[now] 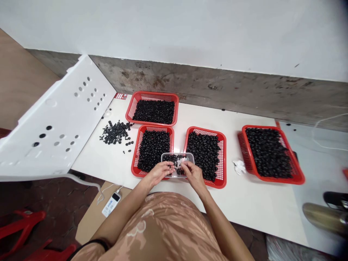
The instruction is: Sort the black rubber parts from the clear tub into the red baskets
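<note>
A clear plastic tray with small black parts in it stands at the table's front, between two red baskets. Over its left side is my left hand, fingers curled together, with a dark bit showing at the fingertips. My right hand reaches over the tray's right side, thumb and fingers pinched; what they hold is too small to make out. Round black pieces fill the left red basket and the right red basket on either side of the tray.
Behind is another red basket of smaller black parts. A loose pile of black parts lies left, beside a leaning white perforated panel. Farther right are a crumpled tissue and a full red basket. A white power bank lies below.
</note>
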The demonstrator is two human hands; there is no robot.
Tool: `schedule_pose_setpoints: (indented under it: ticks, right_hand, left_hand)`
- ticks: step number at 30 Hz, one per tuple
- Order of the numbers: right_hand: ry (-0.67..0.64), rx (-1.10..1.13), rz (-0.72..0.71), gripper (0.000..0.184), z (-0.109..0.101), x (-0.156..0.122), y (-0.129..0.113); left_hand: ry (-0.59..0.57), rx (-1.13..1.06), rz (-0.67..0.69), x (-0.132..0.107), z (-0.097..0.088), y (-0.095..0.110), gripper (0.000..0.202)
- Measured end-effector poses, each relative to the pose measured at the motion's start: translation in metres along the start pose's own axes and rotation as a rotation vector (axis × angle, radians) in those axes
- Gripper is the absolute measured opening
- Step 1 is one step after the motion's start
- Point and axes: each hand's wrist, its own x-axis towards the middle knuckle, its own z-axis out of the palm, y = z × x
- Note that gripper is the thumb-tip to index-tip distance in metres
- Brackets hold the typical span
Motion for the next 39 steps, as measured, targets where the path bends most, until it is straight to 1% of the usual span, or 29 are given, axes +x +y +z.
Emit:
schedule_pose_setpoints:
  ticks: [3,6,9,14,18,22,24,27,29,30,32,34,35,37,39]
  right_hand:
    - [-0.037,0.008,0.018,0.034,-0.001,-0.003,-0.007]
    - [-0.064,0.029,0.002,0.034,0.000,-0.007,-0.016]
    - [-0.098,0.050,-0.014,0.032,0.000,-0.011,-0.027]
    - [-0.133,0.064,-0.053,0.030,-0.001,-0.017,-0.045]
    - [-0.143,0.015,-0.097,0.029,0.001,-0.019,-0.051]
    - [-0.142,-0.014,-0.092,0.028,0.002,-0.018,-0.053]
    - [-0.193,-0.014,-0.079,0.027,-0.001,-0.017,-0.054]
    - [-0.371,0.002,-0.041,0.029,-0.007,-0.016,-0.053]
    - [-0.490,0.057,0.008,0.030,-0.009,-0.017,-0.048]
    - [-0.527,0.107,0.047,0.030,-0.008,-0.019,-0.045]
    - [-0.546,0.207,0.129,0.030,-0.003,-0.025,-0.037]
    - [-0.504,0.245,0.169,0.030,0.005,-0.033,-0.029]
    - [-0.481,0.239,0.164,0.030,0.009,-0.037,-0.025]
    - [-0.479,0.208,0.124,0.030,0.014,-0.041,-0.018]
    - [-0.488,0.161,0.098,0.034,0.015,-0.038,-0.012]
  left_hand:
    - [-0.027,-0.001,0.020,-0.007,0.000,0.002,0.033]
    - [0.021,0.043,0.055,-0.010,0.003,0.003,0.038]
    - [0.051,0.064,0.107,-0.011,0.003,0.004,0.039]
    - [0.026,0.078,0.134,-0.017,0.003,0.004,0.039]
    - [-0.004,0.106,0.125,-0.023,0.003,0.003,0.040]
    - [-0.003,0.105,0.132,-0.025,0.001,0.001,0.036]
    - [-0.001,0.139,0.140,-0.027,-0.001,0.001,0.035]
    - [-0.037,0.309,0.194,-0.033,-0.002,0.004,0.031]
    - [-0.091,0.453,0.225,-0.038,-0.003,0.006,0.028]
    - [-0.122,0.500,0.223,-0.041,-0.004,0.006,0.028]
    - [-0.173,0.511,0.185,-0.046,-0.008,0.004,0.027]
    - [-0.194,0.445,0.141,-0.049,-0.013,-0.003,0.027]
    - [-0.193,0.402,0.127,-0.050,-0.016,-0.009,0.026]
    - [-0.181,0.313,0.110,-0.050,-0.021,-0.020,0.028]
    - [-0.145,0.228,0.102,-0.050,-0.024,-0.029,0.030]
